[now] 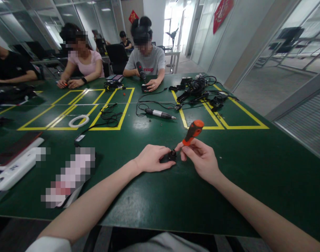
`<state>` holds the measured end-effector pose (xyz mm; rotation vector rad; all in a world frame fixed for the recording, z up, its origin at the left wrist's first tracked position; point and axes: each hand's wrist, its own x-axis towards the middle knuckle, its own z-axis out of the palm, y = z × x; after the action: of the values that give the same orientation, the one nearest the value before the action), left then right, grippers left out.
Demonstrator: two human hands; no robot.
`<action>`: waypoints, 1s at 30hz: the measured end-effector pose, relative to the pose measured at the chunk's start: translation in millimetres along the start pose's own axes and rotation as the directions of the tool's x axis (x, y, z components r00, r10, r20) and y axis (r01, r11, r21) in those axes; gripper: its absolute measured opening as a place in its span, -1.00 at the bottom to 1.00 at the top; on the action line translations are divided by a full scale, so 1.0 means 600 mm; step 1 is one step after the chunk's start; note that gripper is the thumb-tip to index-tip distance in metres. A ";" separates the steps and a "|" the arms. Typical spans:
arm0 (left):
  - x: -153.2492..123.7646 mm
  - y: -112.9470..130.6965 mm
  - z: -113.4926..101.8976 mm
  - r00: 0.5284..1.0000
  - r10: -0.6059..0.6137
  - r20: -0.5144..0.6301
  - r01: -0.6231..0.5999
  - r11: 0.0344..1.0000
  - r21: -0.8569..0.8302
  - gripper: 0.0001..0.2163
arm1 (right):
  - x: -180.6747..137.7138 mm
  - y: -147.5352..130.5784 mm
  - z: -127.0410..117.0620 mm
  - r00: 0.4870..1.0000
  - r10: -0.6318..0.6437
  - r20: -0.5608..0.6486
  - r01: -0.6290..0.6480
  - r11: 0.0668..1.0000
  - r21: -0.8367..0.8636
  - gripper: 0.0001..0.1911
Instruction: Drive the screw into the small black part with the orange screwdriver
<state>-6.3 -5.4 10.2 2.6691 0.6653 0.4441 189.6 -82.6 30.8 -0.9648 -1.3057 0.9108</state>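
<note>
My left hand [152,158] is curled over a small black part [168,157] and presses it onto the green table [254,168]. My right hand [199,157] grips a screwdriver with an orange and black handle [192,131]. The screwdriver is tilted, its handle leaning up to the right and its tip down at the black part between my hands. Both hands rest close together near the table's middle front.
An electric screwdriver [158,113] with a cable lies beyond my hands. A tangle of black cables and tools [199,91] sits at back right. A white power strip [15,168] lies at left. Yellow tape lines [123,112] mark squares. Other people sit across the table.
</note>
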 end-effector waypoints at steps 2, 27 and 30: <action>0.000 0.000 0.000 1.000 -0.002 0.003 0.002 1.000 0.003 -0.71 | 0.001 0.003 0.000 1.000 -0.008 0.006 0.008 1.000 0.014 -0.61; 0.001 0.002 -0.002 1.000 0.001 0.019 -0.001 1.000 0.019 -0.70 | 0.001 -0.002 -0.006 1.000 0.000 -0.008 -0.001 0.998 -0.065 -0.62; 0.001 0.001 -0.002 1.000 0.000 0.016 0.000 1.000 0.017 -0.69 | 0.002 -0.002 -0.008 1.000 -0.014 0.004 0.014 0.997 -0.074 -0.63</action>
<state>-6.0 -5.5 11.9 2.6860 0.6673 0.4191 194.4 -82.1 32.1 -1.0111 -1.3552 0.8583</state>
